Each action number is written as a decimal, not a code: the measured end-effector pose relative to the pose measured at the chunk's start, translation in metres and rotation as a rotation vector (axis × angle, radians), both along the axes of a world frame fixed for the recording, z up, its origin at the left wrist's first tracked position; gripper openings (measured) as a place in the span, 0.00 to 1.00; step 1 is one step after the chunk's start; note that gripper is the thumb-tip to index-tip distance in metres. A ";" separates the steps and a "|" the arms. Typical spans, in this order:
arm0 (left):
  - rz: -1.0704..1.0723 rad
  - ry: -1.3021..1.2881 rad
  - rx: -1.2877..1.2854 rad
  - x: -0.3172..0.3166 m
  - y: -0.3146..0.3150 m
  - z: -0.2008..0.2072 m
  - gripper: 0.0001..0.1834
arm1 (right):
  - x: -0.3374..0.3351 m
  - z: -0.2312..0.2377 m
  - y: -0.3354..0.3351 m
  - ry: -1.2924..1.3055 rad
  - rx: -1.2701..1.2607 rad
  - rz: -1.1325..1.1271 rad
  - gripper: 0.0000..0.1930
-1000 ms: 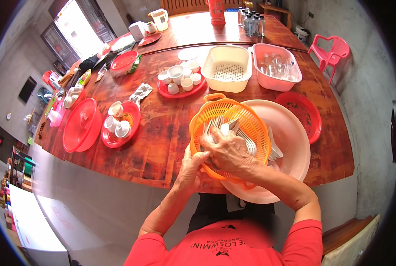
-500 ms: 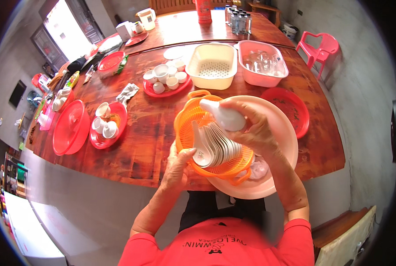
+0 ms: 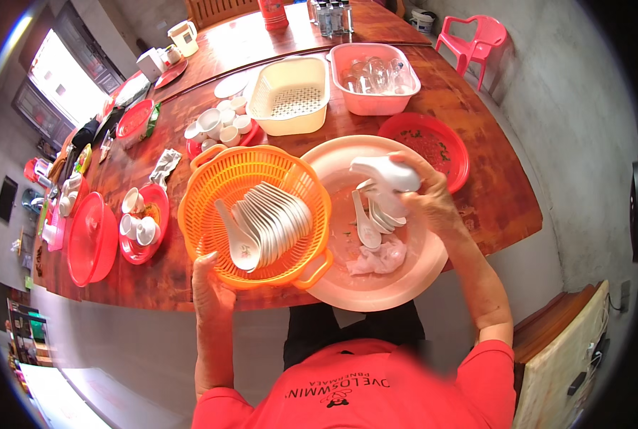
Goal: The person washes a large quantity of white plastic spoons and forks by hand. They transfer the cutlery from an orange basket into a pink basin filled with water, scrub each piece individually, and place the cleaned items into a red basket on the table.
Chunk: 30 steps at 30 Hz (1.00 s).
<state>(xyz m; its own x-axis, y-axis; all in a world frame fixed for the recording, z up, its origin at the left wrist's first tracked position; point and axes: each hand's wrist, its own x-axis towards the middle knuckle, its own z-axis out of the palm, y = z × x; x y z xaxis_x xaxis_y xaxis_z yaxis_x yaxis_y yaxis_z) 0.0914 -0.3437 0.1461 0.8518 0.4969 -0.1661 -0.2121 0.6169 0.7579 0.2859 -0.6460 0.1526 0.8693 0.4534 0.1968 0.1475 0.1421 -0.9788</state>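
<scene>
- My left hand (image 3: 208, 282) grips the near rim of the orange colander (image 3: 254, 214), thumb on the rim; the grip is closed on it.
- The orange colander sits at the near edge of the worktop (image 3: 490, 193), partly over the left rim of the pink basin (image 3: 404, 279).
- A fanned row of white soup spoons (image 3: 269, 225) lies inside the orange colander, bowls toward the near side.
- My right hand (image 3: 422, 196) is over the pink basin, its grip closed around a bunch of white spoons (image 3: 379, 189), handles pointing down into the basin.
- A pink cloth (image 3: 379, 259) lies on the floor of the pink basin, just below the held bunch.
- A red plate (image 3: 433, 146) rests just beyond the basin, toward the right edge of the worktop.
- A cream strainer basket (image 3: 290, 96) and a pink tub (image 3: 372, 79) of glasses stand farther back, side by side.
- A red tray (image 3: 219, 136) of white cups stands left of the cream basket.
- A second red tray (image 3: 147, 225) of cups and a red lid (image 3: 90, 239) lie toward the left edge.
</scene>
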 end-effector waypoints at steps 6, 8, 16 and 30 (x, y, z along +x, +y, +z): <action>0.045 0.030 0.014 -0.012 0.010 0.011 0.31 | -0.002 -0.040 0.039 -0.358 -0.330 0.168 0.30; 0.063 0.018 0.004 -0.015 0.011 0.011 0.30 | -0.007 -0.049 0.051 -0.515 -0.287 0.177 0.29; 0.090 0.006 0.043 -0.015 0.008 0.008 0.28 | -0.023 -0.084 0.072 -0.985 -0.835 0.203 0.25; 0.001 -0.049 -0.020 -0.008 -0.008 -0.001 0.27 | -0.009 -0.031 0.048 -1.025 -0.841 -0.200 0.17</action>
<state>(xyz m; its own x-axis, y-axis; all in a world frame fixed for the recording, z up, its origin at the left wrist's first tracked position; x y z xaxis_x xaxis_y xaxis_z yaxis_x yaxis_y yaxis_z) 0.0830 -0.3520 0.1447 0.8585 0.4949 -0.1345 -0.2493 0.6319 0.7339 0.2767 -0.5985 0.1220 0.5634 0.6410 0.5213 0.8096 -0.5540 -0.1937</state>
